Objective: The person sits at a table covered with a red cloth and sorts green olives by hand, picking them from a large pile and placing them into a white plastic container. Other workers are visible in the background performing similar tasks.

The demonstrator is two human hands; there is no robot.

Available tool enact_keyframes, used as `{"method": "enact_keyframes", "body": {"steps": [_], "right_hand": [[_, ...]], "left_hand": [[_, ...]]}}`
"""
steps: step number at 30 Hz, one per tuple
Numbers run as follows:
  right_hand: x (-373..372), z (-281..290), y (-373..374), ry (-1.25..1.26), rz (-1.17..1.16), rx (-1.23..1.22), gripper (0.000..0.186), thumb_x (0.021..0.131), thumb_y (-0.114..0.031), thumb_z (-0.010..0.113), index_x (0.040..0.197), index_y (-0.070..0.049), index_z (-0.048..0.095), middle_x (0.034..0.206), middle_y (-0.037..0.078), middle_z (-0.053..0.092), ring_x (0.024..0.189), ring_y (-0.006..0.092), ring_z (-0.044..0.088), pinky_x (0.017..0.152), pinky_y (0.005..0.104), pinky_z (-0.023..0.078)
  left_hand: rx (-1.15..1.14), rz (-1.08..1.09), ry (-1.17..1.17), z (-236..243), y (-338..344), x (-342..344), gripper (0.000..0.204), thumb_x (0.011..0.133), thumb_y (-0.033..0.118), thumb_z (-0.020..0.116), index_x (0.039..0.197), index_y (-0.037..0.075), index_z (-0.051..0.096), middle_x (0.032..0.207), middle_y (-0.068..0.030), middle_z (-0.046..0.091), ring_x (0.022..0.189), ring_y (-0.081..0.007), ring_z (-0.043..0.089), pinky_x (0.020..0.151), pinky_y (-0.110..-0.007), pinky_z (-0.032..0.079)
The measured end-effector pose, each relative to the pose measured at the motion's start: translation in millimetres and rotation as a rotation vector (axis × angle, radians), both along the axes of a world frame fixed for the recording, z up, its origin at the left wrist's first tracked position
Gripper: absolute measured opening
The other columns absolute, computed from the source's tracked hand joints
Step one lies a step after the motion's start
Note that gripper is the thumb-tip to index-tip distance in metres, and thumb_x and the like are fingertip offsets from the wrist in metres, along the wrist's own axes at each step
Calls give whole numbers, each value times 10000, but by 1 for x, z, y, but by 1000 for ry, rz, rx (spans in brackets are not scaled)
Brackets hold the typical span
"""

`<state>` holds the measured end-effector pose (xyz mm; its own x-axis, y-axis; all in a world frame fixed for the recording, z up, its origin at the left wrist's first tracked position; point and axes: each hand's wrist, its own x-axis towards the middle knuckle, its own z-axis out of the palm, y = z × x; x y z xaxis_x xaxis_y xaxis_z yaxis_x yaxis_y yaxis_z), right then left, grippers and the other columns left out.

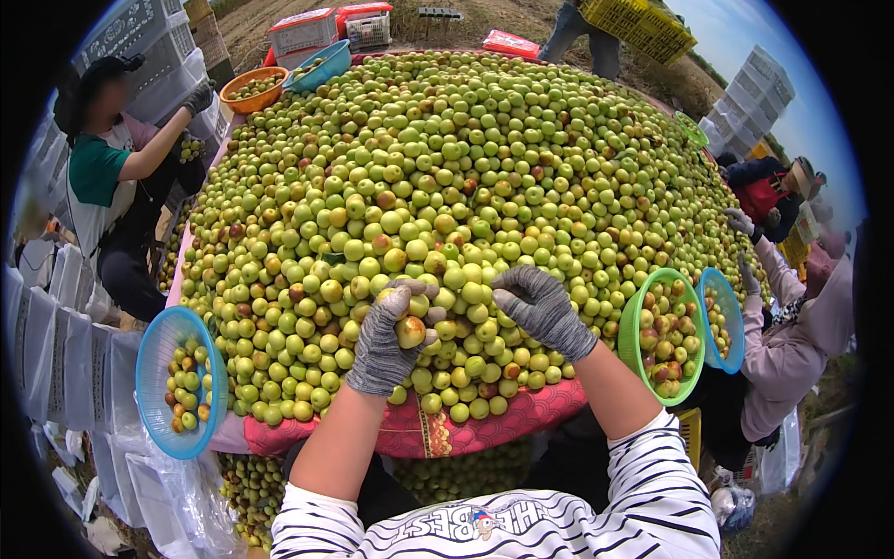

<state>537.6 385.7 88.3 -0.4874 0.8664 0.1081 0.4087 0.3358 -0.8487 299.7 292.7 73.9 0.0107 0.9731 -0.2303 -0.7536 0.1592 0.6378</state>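
Fruit (466,168) everywhere: a huge heap of small round green ones, plenty with reddish-brown patches, covering most of the tabletop (549,407) almost to the near edge. The gloved left hand (377,345) has a patchy fruit (410,333) gripped between thumb and fingers, just above the near part of the heap. Might be a second one up by the knuckles, can't tell if that's held or just lying behind. The gloved right hand (545,312) is curled over the heap nearby, fingertips down; its underside is hidden, so no clue if it's grasping anything.

My two cents on handling these: go light, finger pads only, and roll the fruit with your thumb so every side gets a look. Gloves probably dull the feel, so trust your eyes over your squeeze. Stay low over the heap, so a slip means a short, soft drop. With the other hand, I'd lift from the top instead of digging in from the side, cause those near-edge ones look like they could roll off.

Watch your elbows too: there's a blue basket (156,391) at the near left corner, and a green basket (631,340) by the right forearm, both with fruit in them. Easy to bump.
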Motion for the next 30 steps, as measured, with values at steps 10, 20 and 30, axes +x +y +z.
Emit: {"method": "enact_keyframes", "body": {"steps": [10,20,30], "right_hand": [[-54,-17,143,-405,-80,6,307,860,-285,700,1061,-54,699,1035,117,707,920,209,677,886,360,530],[-108,-25,139,-732,188,161,505,834,-263,687,1293,-121,531,1253,175,561,1142,348,591,1001,415,472],[-136,10,101,-562,111,341,225,908,-258,637,1022,-67,606,963,148,649,939,302,641,896,407,509]], "left_hand": [[-9,320,12,4,17,-47,456,934,519,565,861,73,624,1045,-148,639,868,-251,683,549,-305,581],[14,346,-10,-6,18,-58,280,938,388,594,973,110,612,1070,-81,637,921,-217,656,606,-292,562],[6,386,34,5,16,-56,375,929,465,595,871,95,607,1064,-104,632,922,-229,651,611,-302,560]]}}
